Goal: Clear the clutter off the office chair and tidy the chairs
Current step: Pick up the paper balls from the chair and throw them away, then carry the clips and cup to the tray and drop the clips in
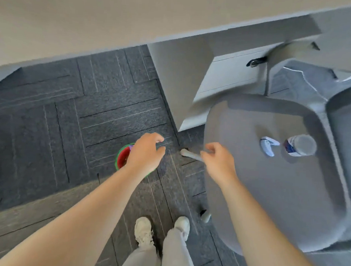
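You have clutter left to clear: on the chair (270, 179) seat a bottle (300, 145) stands beside a small white item (268, 145). What the bottle holds is unclear. Your left hand (145, 152) and right hand (218, 162) hover left of the chair, grip released, holding nothing. A red-green bowl (122, 157) sits on the floor under your left hand.

Both bare forearms reach forward and down, side by side. The left hand (145, 151) hangs palm down, its fingers (159, 140) loosely curled with thumb apart from them, holding nothing. The right hand (218, 161) is also palm down, fingers (209, 148) curled inward toward the thumb; whether they grip anything cannot be told.
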